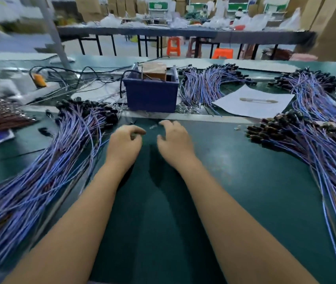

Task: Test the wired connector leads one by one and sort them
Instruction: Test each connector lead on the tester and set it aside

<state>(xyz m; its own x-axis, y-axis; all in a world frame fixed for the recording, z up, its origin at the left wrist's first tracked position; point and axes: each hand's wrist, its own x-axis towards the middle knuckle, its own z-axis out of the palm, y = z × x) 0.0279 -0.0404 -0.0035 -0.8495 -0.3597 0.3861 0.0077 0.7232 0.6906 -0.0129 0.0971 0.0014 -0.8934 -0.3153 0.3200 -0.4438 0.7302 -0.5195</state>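
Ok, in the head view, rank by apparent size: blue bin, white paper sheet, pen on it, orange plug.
1. White paper sheet, roughly level with the blue bin; too close to rank.
2. Pen, long but thin.
3. Orange plug, blurred, farther back.

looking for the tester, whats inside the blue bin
A brown block and a black cable show above the blue bin; its walls hide everything lower.
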